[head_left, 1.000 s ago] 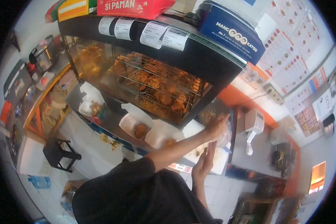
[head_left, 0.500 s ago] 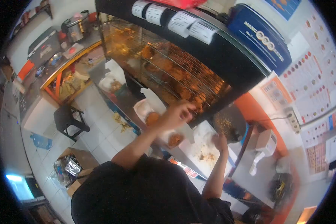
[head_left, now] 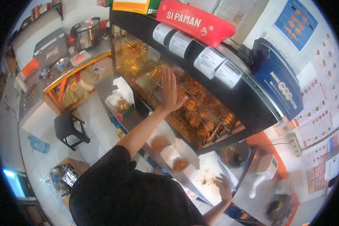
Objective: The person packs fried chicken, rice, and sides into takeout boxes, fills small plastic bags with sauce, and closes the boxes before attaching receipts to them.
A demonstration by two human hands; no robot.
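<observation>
One big food cabinet (head_left: 233, 98) standing behind white board (head_left: 211, 164) and open boxes (head_left: 168, 153). Left hand (head_left: 169, 92) hanging empty, fingers spread, before glass front (head_left: 139, 71), contact unclear; right hand (head_left: 224, 187), loosely open, hovering near crumbs (head_left: 205, 180). Seemingly reaching for glass; next move calling for steady palm.
</observation>
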